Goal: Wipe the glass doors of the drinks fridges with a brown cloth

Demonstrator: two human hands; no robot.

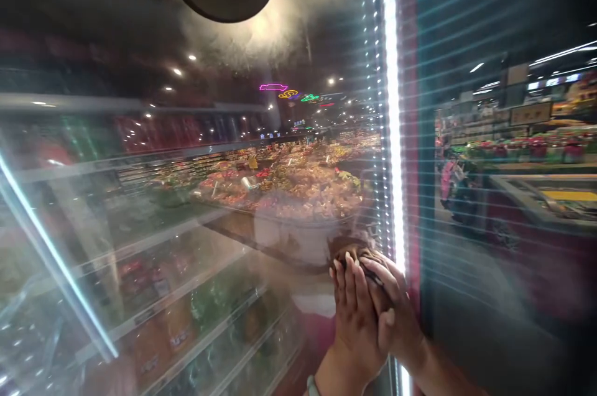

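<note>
Though only partly visible, crumpled brown cloth [358, 252], left fingers [351, 283] and right fingers [385, 274] tight on it.

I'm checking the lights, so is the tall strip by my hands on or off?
On: the light strip glows bright white both above and below the hands.

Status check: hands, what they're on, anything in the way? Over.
Left hand and right hand together on brown cloth-like bundle, at the glass. Exact grip unclear. Light strip behind right hand; no obstruction seen.
</note>
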